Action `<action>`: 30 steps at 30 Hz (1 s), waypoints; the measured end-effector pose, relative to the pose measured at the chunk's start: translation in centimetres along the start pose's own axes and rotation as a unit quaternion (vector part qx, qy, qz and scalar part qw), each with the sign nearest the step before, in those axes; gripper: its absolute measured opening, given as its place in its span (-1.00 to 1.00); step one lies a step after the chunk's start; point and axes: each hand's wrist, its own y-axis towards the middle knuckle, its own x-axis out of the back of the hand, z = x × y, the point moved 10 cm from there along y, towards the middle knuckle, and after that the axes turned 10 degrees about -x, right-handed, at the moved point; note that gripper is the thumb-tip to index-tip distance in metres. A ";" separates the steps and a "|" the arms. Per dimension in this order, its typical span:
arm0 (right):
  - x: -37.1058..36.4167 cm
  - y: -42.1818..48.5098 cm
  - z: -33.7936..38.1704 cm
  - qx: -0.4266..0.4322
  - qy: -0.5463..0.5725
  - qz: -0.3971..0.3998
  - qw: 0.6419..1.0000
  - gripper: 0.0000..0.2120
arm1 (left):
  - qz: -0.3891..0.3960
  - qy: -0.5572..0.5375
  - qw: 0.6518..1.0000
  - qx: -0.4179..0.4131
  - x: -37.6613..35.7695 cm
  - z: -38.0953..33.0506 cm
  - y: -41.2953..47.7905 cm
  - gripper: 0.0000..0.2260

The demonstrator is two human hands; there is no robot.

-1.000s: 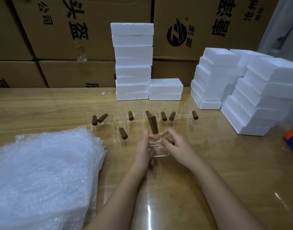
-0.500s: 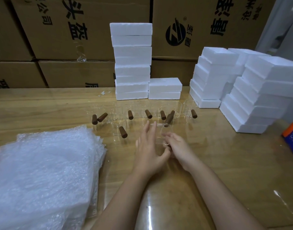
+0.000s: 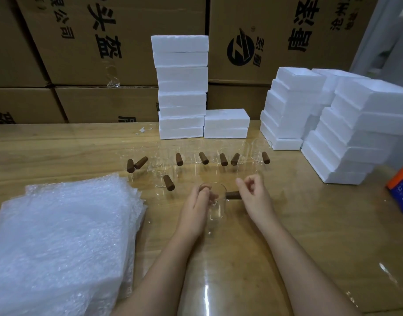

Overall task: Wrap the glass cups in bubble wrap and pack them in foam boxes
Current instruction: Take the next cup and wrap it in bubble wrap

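A clear glass cup [image 3: 215, 209] with a brown handle pointing right stands upright near centre, its rim gripped by the left hand [image 3: 195, 210]. Matching cups [image 3: 204, 158] line up behind. Bubble wrap [image 3: 63, 236] lies stacked near left. White foam boxes [image 3: 181, 87] are piled far and right.

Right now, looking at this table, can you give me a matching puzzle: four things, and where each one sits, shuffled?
Things:
1 bubble wrap pile
2 tallest foam stack
3 orange and blue packet
4 nearest glass cup

Places:
A far right edge of the table
B between the left hand and right hand
C near left
D back centre, by the cartons

Pairs: 1-C, 2-D, 3-A, 4-B.
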 end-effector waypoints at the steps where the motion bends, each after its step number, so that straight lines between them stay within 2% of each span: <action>1: -0.8 -0.1 -0.1 0.002 -0.004 0.033 0.999 -0.82 | 0.008 0.004 1.000 0.006 -0.1 0.2 0.0 -0.61; 3: -2.1 -0.4 0.0 0.014 -0.014 0.074 0.997 -0.72 | 0.025 0.021 0.999 0.009 -0.4 0.4 0.1 -0.61; 6: -2.3 -0.3 -0.3 0.009 -0.005 0.075 0.997 -0.63 | 0.029 0.030 0.999 0.019 -0.5 0.7 0.1 -0.69; 10: -2.3 -0.1 -0.4 0.009 -0.011 0.078 0.997 -0.64 | 0.040 0.071 0.996 0.021 -0.7 0.6 -0.2 -0.74; 14: -2.5 0.1 -0.4 0.011 -0.061 0.074 0.995 -0.63 | 0.026 0.160 0.986 -0.028 -0.4 -0.6 -0.4 -0.58; 19: -2.7 -0.1 -0.5 0.011 -0.067 0.095 0.993 -0.66 | -0.009 0.206 0.978 -0.022 0.4 -0.5 -0.6 -0.70; 24: -2.9 -0.4 -0.8 0.002 -0.073 0.109 0.991 -0.73 | -0.034 0.249 0.963 -0.093 0.8 -3.7 -1.2 -0.69; 26: -2.7 -0.4 -0.9 -0.002 -0.061 0.108 0.992 -0.72 | -0.045 0.290 0.947 -0.132 1.6 -6.3 -1.1 -0.74; 30: -2.4 -0.5 -0.8 -0.002 -0.055 0.097 0.994 -0.64 | -0.134 0.410 0.871 -0.234 7.2 -14.0 -1.1 -0.84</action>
